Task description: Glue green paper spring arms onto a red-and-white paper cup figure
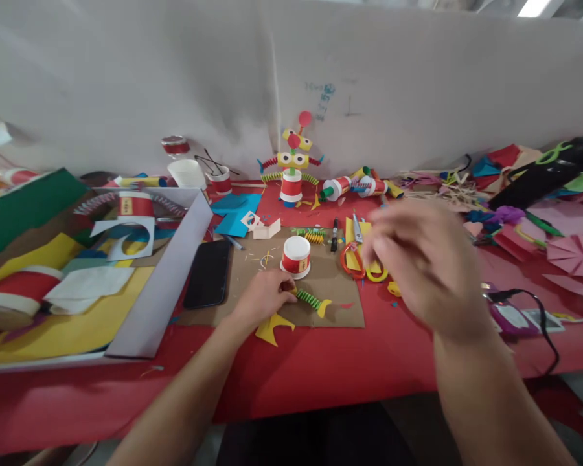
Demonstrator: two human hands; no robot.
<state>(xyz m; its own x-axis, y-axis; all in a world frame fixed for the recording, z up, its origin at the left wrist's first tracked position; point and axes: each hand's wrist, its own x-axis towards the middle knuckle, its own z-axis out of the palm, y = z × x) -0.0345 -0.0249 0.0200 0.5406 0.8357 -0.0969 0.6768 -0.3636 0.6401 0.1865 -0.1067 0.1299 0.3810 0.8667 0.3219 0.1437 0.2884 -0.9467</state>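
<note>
My left hand (pixel 267 294) rests on the brown cardboard (pixel 243 310), its fingers closed on the left end of a green folded paper spring (pixel 309 298) with a yellow tip (pixel 324 308). Just behind those fingers stands a red and white paper cup (pixel 296 256), upside down. Raised above the right side of the table is my right hand (pixel 420 265), blurred, its fingers bent; whether it holds anything cannot be made out. Below my left hand lies a yellow paper scrap (pixel 274 328). Orange and yellow handled scissors (pixel 358 230) lie beside my right hand.
A black phone (pixel 207 274) lies left of the cardboard, beside an open box (pixel 162 285) of paper and cups. Behind stand finished cup figures (pixel 291 186). A black marker (pixel 335 235) and blue paper (pixel 238 210) lie nearby. Right are a cable (pixel 539 301) and paper scraps (pixel 576 252).
</note>
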